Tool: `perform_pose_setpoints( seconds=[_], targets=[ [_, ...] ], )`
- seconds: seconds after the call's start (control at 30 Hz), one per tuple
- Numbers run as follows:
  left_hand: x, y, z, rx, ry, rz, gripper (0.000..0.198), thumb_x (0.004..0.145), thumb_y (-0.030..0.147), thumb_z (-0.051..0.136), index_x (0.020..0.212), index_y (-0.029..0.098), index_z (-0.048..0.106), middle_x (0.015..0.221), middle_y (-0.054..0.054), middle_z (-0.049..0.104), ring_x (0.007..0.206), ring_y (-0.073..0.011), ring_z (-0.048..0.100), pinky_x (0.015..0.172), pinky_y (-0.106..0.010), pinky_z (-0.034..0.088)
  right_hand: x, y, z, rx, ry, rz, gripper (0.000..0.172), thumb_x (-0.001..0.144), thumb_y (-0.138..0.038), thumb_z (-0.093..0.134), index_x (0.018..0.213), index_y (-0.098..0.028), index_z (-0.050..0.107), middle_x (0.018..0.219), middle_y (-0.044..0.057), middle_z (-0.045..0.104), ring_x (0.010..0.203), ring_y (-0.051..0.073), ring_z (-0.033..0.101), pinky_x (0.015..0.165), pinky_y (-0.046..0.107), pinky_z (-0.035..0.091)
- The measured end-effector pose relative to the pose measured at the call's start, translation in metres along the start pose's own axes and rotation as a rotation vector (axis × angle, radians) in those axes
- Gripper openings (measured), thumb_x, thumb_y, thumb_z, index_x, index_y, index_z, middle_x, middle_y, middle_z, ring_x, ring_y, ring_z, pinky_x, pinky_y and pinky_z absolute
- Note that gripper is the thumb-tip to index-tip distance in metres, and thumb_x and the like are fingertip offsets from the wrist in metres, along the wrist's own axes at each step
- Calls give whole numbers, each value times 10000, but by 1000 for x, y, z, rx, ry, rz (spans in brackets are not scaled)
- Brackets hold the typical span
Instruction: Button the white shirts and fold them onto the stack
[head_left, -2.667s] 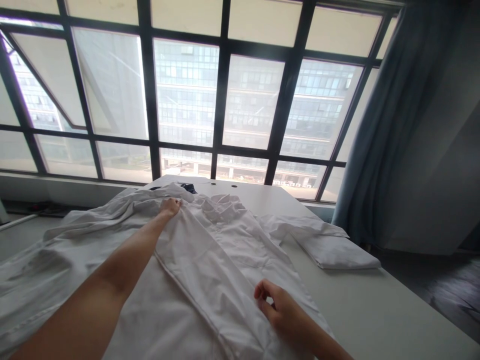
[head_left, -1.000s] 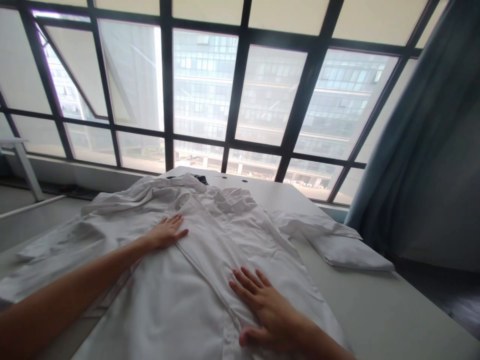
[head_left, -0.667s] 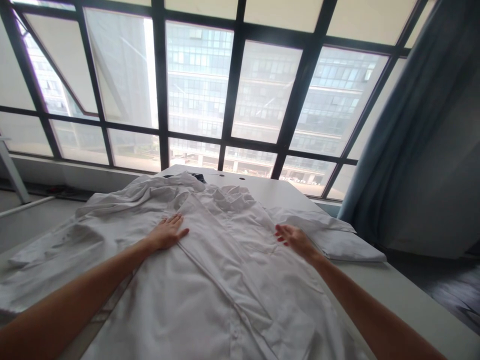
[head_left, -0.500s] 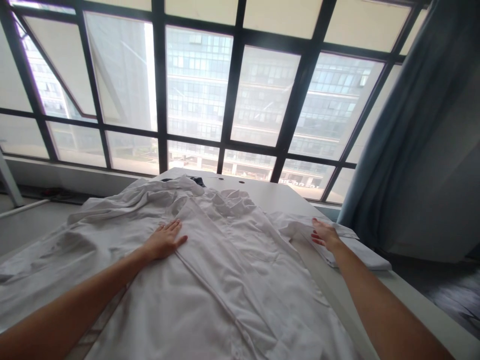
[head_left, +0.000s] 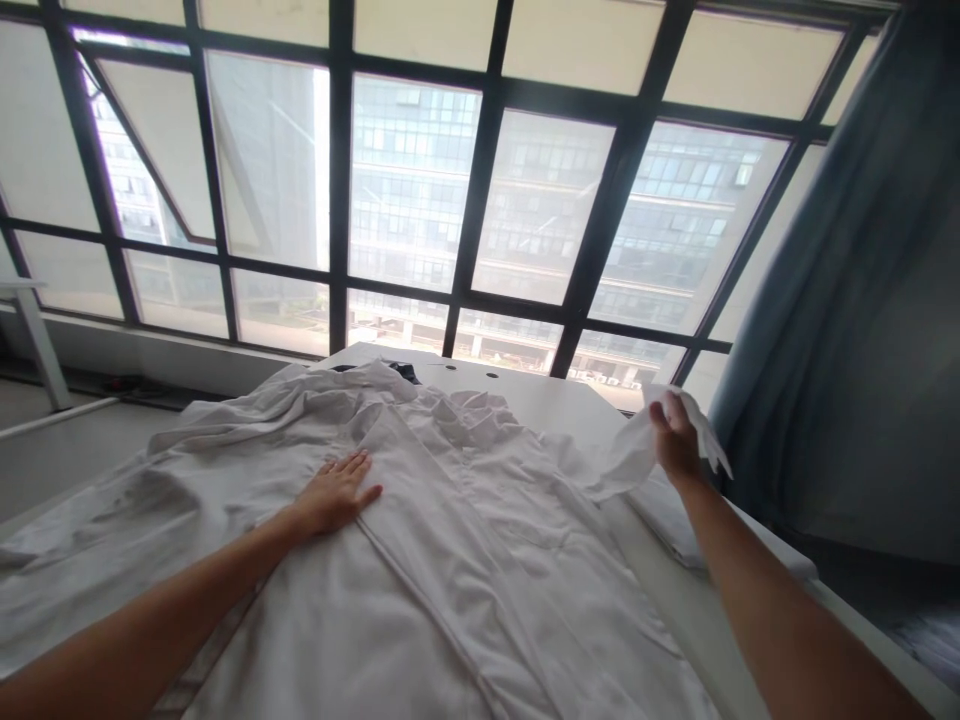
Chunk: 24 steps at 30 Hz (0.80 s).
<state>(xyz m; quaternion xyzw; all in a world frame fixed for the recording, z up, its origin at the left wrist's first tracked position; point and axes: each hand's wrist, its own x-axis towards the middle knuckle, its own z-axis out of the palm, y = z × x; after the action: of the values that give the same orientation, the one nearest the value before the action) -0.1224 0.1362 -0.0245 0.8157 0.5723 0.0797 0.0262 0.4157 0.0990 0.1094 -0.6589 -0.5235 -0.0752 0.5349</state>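
A large white shirt (head_left: 465, 560) lies spread over the white table (head_left: 555, 395), its collar toward the far side. My left hand (head_left: 337, 492) rests flat on the shirt's left part, fingers spread. At the right, my right hand (head_left: 675, 432) is closed on the end of a white sleeve (head_left: 626, 455), which is lifted off the table and stretches back to the shirt's shoulder. Folded white cloth (head_left: 675, 525) lies under and beside the raised sleeve, near the table's right edge.
A dark item (head_left: 405, 371) lies past the collar. Tall windows (head_left: 416, 180) with black frames stand behind the table. A blue-grey curtain (head_left: 810, 300) hangs at the right, and a white table leg (head_left: 43, 350) stands at the far left.
My right hand has closed on the sleeve end and raised it from the table. My left hand stays flat on the shirt. The view has shifted slightly.
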Motion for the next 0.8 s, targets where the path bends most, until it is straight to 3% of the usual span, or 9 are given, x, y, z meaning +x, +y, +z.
perform_pose_setpoints(
  seconds=[0.07, 0.17, 0.23, 0.33, 0.43, 0.53, 0.67, 0.8],
  targets=[
    [-3, 2, -3, -23, 31, 7, 673, 965, 580, 307, 1485, 175, 440, 1601, -105, 299, 1490, -279, 258, 1200, -503, 191, -30, -35, 0, -4, -114, -310, 832, 920, -651, 366, 1527, -83, 320, 1577, 202, 324, 1480, 313, 264, 1200, 496, 226],
    [-8, 7, -12, -155, 136, 17, 683, 982, 563, 207, 1448, 155, 492, 1545, -112, 420, 1459, -282, 329, 1206, -486, 190, -105, -80, 2, -102, -443, -692, 720, 922, -557, 487, 1520, -173, 374, 1537, 153, 421, 1450, 310, 328, 1191, 515, 255],
    [-14, 14, -23, -375, 185, 17, 763, 983, 577, 87, 1438, 127, 502, 1478, -125, 510, 1399, -279, 427, 1189, -452, 249, -156, -98, 2, -164, -701, -830, 675, 904, -497, 553, 1487, -177, 438, 1465, 163, 511, 1382, 335, 423, 1175, 544, 275],
    [-29, 28, -36, -758, 54, 23, 888, 954, 620, -47, 1492, 79, 407, 1379, -158, 600, 1208, -279, 608, 1055, -420, 435, -206, -105, 1, -220, -923, -847, 582, 887, -401, 605, 1408, -155, 529, 1406, 168, 567, 1311, 330, 495, 1145, 521, 333],
    [-46, 46, -38, -823, -88, 76, 880, 938, 699, 86, 1537, 101, 327, 1380, -159, 599, 1109, -275, 662, 964, -390, 498, -218, -99, 0, -211, -954, -798, 490, 900, -356, 592, 1346, -155, 582, 1466, 162, 511, 1358, 321, 454, 1148, 507, 334],
    [-52, 66, -32, -602, 0, 178, 818, 911, 710, 322, 1478, 135, 451, 1445, -132, 546, 1246, -293, 575, 1063, -381, 430, -216, -96, -1, -181, -937, -785, 469, 900, -348, 595, 1327, -153, 593, 1491, 157, 484, 1388, 313, 422, 1157, 495, 331],
    [-31, 98, -28, -391, 70, 268, 650, 972, 594, 311, 1390, 163, 561, 1465, -113, 529, 1383, -277, 439, 1163, -391, 308, -218, -99, -1, -155, -939, -818, 408, 890, -263, 581, 1280, -149, 620, 1471, 143, 513, 1368, 290, 449, 1160, 462, 340],
    [3, 137, -27, -311, 28, 343, 504, 990, 456, 376, 1380, 199, 564, 1420, -112, 575, 1329, -269, 500, 1129, -400, 337, -222, -101, -2, -144, -934, -830, 390, 895, -252, 565, 1267, -154, 627, 1478, 132, 510, 1368, 281, 450, 1159, 455, 340]
  ],
)
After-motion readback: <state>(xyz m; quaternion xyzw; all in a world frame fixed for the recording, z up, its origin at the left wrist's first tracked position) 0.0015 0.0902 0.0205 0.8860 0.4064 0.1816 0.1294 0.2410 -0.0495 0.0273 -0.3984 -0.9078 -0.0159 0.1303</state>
